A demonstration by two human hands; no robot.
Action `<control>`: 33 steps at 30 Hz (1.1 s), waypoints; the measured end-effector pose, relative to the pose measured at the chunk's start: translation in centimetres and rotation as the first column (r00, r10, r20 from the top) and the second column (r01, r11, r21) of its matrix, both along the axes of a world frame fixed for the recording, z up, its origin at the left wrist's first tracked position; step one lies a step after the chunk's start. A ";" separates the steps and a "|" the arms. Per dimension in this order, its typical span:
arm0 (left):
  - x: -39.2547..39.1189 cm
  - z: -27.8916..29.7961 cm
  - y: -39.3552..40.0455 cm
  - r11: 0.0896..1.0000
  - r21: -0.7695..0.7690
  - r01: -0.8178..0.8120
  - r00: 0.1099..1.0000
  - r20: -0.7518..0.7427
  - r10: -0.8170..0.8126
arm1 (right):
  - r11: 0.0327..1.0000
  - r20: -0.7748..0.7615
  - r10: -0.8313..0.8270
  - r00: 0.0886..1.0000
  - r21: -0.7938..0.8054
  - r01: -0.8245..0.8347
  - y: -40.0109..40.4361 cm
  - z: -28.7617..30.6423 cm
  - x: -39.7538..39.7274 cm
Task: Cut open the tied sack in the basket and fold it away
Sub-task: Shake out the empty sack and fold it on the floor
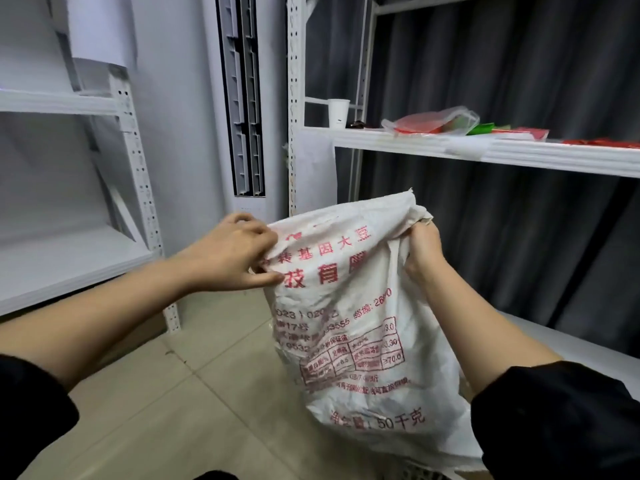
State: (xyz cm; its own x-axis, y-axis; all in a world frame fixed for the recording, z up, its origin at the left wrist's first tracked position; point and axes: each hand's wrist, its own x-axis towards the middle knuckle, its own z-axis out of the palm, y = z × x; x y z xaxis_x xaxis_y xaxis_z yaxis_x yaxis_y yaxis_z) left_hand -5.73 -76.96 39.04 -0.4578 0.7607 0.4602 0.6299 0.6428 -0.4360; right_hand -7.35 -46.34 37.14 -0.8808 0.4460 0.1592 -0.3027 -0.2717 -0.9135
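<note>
White woven plastic, printed with red characters: that is the one sack [360, 327] I hold up at the centre and lower right of the frame, its bottom sagging toward the lower edge. I cannot make out a basket under it. My left hand [235, 254] pinches the sack's upper left edge, thumb underneath and fingers curled over the fabric. My right hand [422, 251] is clenched around the bunched top corner on the right. Both forearms are bare, with two dark sleeves at the bottom corners. In the upper right, one white shelf [519, 154] carries one white paper cup [338, 113] and one clear plastic bag [433, 121] with red contents. Beige floor tiles [194, 403] fill the lower left.
</note>
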 end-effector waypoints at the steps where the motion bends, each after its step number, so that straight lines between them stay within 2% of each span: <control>1: -0.6 0.1 -0.9 0.996 0.019 -0.087 0.996 0.022 0.087 | 0.995 0.026 0.013 1.000 0.097 -0.016 -0.1 0.3 0.1; 4: -1.8 1.1 -2.5 0.945 0.230 -0.232 0.968 0.149 0.201 | 0.963 0.067 0.042 0.997 0.264 -0.058 -0.6 0.8 0.0; 6: -2.2 1.8 -2.9 0.879 0.386 -0.281 0.938 0.304 0.166 | 0.958 0.081 0.016 0.997 0.285 -0.039 -0.8 0.7 -0.3; 8: -3.0 2.2 -3.7 0.811 0.465 -0.354 0.895 0.421 0.150 | 0.963 0.095 0.072 0.993 0.251 -0.094 -0.9 0.7 -0.1; 12: -3.6 2.4 -4.0 0.679 0.625 -0.385 0.878 0.475 0.060 | 0.962 0.137 0.211 0.968 0.147 -0.230 -1.5 1.0 0.3; 14: -3.5 2.8 -3.5 0.642 0.656 -0.396 0.875 0.482 0.047 | 0.952 0.131 0.276 0.952 0.097 -0.290 -1.8 1.1 0.7; 18: -2.8 3.5 -2.5 0.537 0.726 -0.430 0.841 0.538 -0.053 | 0.850 0.174 0.473 0.864 0.166 -0.499 -1.3 0.9 1.2; 20: -2.5 3.9 -2.2 0.517 0.740 -0.431 0.828 0.552 -0.100 | 0.806 0.191 0.506 0.841 0.242 -0.540 -1.0 1.1 1.3; 22: -2.3 4.1 -2.1 0.522 0.728 -0.444 0.806 0.579 -0.122 | 0.791 0.221 0.474 0.852 0.317 -0.523 -1.0 1.3 1.6; 25: -2.5 4.2 -2.3 0.512 0.722 -0.465 0.779 0.608 -0.151 | 0.869 0.170 0.260 0.950 0.388 -0.307 -1.6 1.8 2.0; 26: -2.6 4.1 -2.3 0.527 0.702 -0.479 0.775 0.620 -0.121 | 0.895 0.120 0.181 0.976 0.390 -0.214 -1.9 1.8 2.1; 29: -3.1 3.6 -2.4 0.628 0.578 -0.521 0.797 0.592 0.116 | 0.915 -0.012 0.024 1.000 0.402 -0.018 -2.7 1.9 2.0; 31: -3.3 3.2 -2.3 0.628 0.559 -0.541 0.801 0.570 0.183 | 0.915 -0.046 -0.028 0.999 0.402 0.044 -3.1 1.5 1.6; 33: -3.9 2.8 -2.3 0.579 0.601 -0.551 0.803 0.571 0.172 | 0.915 -0.057 -0.067 0.996 0.394 0.085 -3.4 1.0 1.3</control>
State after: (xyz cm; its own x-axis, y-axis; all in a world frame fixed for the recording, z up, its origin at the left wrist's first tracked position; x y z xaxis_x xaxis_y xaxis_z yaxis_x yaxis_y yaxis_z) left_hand -9.62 -79.23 41.85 -0.8913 -0.0050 0.4534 0.2507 0.8279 0.5018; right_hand -6.05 -49.77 38.13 -0.8354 0.4044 0.3722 -0.3484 0.1342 -0.9277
